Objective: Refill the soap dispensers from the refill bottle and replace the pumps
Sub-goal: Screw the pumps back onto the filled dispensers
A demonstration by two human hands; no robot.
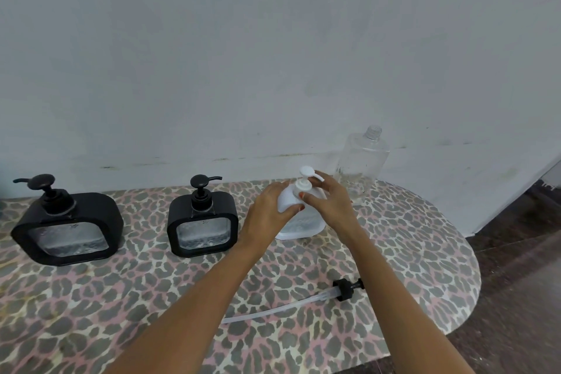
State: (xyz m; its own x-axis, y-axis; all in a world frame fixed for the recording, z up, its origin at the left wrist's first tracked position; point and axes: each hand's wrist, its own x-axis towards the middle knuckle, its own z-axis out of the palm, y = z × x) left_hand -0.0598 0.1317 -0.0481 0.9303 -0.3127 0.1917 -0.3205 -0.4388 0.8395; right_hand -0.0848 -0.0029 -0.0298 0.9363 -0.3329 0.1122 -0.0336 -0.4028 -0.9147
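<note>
Left fingers (288, 210): curled round the left shoulder of the white pump bottle (306, 223), thumb across its front.
Right fingers (329, 187): pinching the white pump (304, 181) at its collar, thumb in front and the other fingers behind.
Left hand (268, 211): grips the bottle from the left.
Right hand (332, 202): comes in from the right, above the bottle's shoulder.
White pump bottle: upright at the middle of the table (151, 297), towards its far edge, with liquid low inside.
Clear bottle (361, 161): uncapped, upright, just behind and right of the white one, against the wall (273, 55).
Loose black pump (344, 289): lying near right on the table, beside the right forearm, its tube (273, 310) running left.
Square black dispenser (202, 225): left of the hands, pump on, partly filled.
Larger black dispenser (68, 228): far left, pump on, partly filled.
</note>
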